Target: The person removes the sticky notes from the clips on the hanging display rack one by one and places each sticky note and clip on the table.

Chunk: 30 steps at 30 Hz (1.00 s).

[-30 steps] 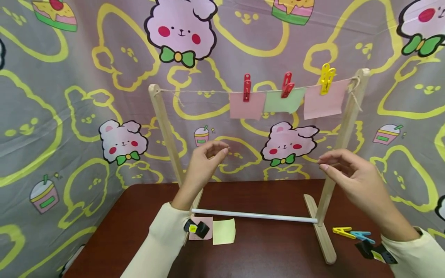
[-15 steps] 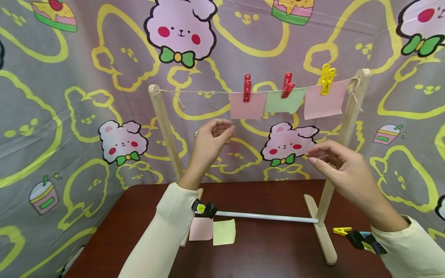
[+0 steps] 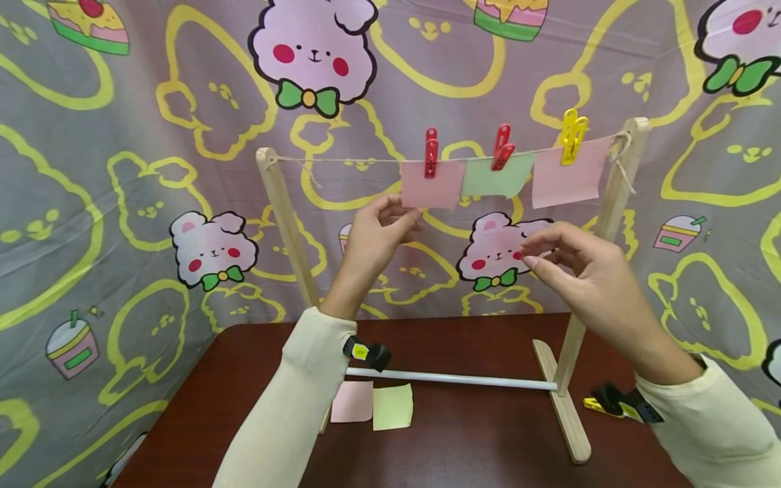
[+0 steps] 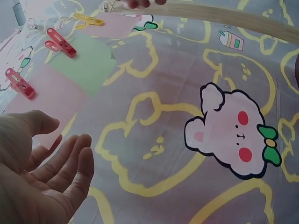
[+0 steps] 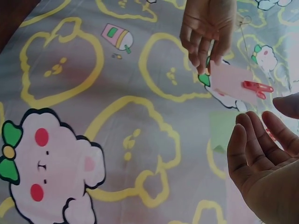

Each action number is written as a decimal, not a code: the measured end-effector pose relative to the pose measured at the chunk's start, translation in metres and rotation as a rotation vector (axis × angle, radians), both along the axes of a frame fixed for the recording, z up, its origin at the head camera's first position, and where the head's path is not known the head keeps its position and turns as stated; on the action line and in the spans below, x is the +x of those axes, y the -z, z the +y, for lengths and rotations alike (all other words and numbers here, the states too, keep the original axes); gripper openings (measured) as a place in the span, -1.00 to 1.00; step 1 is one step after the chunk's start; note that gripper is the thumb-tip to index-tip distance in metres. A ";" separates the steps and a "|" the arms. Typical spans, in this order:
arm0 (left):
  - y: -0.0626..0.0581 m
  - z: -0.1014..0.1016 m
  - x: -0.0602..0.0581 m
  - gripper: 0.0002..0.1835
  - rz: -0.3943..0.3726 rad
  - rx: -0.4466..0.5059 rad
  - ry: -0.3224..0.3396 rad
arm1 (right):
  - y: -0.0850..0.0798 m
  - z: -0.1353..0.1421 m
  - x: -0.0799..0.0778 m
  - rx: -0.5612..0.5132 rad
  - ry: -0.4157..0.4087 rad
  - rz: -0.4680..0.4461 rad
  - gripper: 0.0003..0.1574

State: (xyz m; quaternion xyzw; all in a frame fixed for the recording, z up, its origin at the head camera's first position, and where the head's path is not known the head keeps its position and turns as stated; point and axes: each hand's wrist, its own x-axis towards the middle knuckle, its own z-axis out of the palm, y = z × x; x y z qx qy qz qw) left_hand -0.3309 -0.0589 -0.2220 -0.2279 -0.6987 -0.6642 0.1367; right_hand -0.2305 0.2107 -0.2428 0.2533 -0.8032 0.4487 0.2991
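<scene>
Paper [image 3: 432,192]: pink, hanging by red clip [image 3: 431,161] near string [image 3: 360,160] middle.
Left hand [image 3: 378,232]: fingers loosely bent, at paper's lower left corner; touch unclear.
Right hand [image 3: 587,276]: fingers relaxed, below string's right half.

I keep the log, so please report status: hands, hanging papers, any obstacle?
Left hand beside leftmost hanging pink paper, contact unclear. Right hand open, holding nothing. Three papers clipped to string. No obstruction visible.

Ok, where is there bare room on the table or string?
Table: between the yellow note, white rod and stand's right foot. String: from the left post to the nearest hanging pink note. Crowded: the string's right half, with three clipped notes, and right of that foot, by the loose yellow clip.
</scene>
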 end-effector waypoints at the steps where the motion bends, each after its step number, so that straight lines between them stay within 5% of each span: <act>1: -0.001 0.000 0.000 -0.73 0.000 0.008 0.002 | -0.003 -0.002 0.000 -0.001 -0.007 0.003 -0.76; 30: -0.005 0.009 0.000 -0.79 -0.010 0.109 0.021 | -0.073 -0.051 -0.013 -0.093 -0.079 0.037 -0.59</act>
